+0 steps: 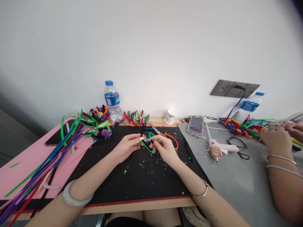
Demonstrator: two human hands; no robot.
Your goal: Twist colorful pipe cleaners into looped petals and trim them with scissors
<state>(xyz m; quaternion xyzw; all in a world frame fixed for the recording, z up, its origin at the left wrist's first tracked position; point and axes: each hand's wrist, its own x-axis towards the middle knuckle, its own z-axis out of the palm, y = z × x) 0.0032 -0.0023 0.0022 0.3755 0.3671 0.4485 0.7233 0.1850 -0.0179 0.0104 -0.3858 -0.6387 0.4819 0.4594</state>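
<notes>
My left hand and my right hand meet over the black mat, each with its fingers pinched. Between them is a small bundle of bent pipe cleaners, mostly green with some blue and purple. A black pipe cleaner sticks up at my left fingertips. Both hands grip this bundle; the fingers cover part of it. Just behind my right hand lie scissors with orange handles, their blades pointing back and left.
Loose pipe cleaners spread over a pink sheet at left. Finished-looking colourful clusters, a water bottle and a paper cup line the wall. At right are a glue gun and a co-worker's hand.
</notes>
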